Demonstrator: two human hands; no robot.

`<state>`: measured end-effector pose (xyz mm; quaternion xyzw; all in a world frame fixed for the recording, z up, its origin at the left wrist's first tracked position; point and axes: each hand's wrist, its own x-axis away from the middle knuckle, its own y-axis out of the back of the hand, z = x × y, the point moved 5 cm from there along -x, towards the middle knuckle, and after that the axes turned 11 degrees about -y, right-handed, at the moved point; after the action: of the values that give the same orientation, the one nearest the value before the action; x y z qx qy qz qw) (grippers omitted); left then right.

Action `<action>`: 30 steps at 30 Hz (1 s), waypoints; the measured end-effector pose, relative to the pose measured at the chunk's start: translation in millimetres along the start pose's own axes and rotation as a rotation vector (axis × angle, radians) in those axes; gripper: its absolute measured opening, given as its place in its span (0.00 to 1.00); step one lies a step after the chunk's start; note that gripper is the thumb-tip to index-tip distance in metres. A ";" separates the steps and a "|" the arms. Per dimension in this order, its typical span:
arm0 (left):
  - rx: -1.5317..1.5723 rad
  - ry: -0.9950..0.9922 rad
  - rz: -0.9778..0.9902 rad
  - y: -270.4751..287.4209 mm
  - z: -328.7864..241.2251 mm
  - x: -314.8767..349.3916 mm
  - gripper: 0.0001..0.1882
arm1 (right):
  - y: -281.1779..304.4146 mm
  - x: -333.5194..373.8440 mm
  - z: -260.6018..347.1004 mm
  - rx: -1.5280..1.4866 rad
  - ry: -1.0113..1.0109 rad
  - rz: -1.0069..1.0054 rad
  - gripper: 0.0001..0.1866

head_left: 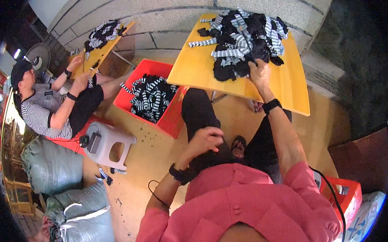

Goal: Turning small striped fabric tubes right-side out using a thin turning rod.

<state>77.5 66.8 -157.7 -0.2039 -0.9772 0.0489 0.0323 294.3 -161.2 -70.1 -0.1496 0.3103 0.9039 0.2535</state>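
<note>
A heap of black and black-and-white striped knit fabric pieces (242,43) lies on the yellow table (196,69) in front of me. My right hand (260,75) reaches to the near edge of this heap. Its fingers are closed on a black fabric piece (262,53), their tips partly hidden. Over my left thigh is my left hand (206,140), its fingers loosely bent and somewhat apart. I see nothing held in it.
A red bin (172,122) of striped pieces stands left of the table. Further left, a seated person (46,103) works at another table (106,49). A grey stool (110,144) and stuffed sacks (86,221) stand lower left; a red crate (349,196) is at lower right.
</note>
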 end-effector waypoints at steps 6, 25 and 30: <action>-0.471 -0.477 -0.520 53.9 -80.6 -27.7 0.09 | 44.3 -33.5 22.5 -0.409 -0.197 0.062 0.16; 0.928 -0.385 0.054 -83.0 -133.9 -73.7 0.22 | 132.2 113.7 99.0 -0.941 -0.471 0.762 0.09; 0.871 -0.343 -0.182 -70.0 -140.2 -55.3 0.13 | 141.3 160.0 78.6 -0.885 -0.552 0.727 0.09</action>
<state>112.0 -7.7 -13.2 -0.0740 -0.8709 0.4839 -0.0432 75.3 -148.6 -10.1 0.1130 -0.1387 0.9802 -0.0847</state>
